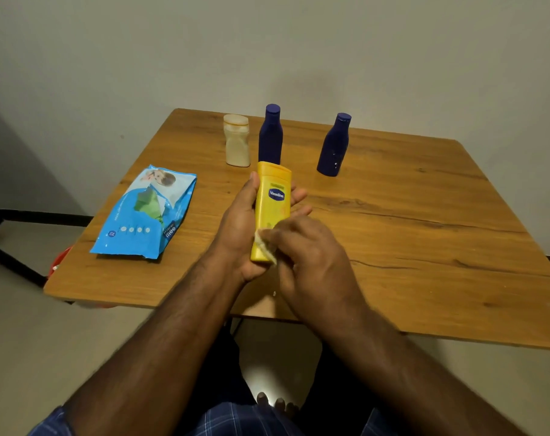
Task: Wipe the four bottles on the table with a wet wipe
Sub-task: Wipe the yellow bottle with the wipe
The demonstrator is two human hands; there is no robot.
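Hands (242,234) (308,247) wipe yellow bottle (272,209), seemingly before others (270,136).

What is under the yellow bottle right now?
The left hand cradles the yellow bottle from beneath; the right hand presses a wipe on its lower end. The palm contact is hidden.

wooden table (424,215): wipes pack (144,212), three bottles (270,136)

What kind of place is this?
Probably a plain room at home: a small wooden table against a bare wall, with lotion bottles and a pack of wet wipes.
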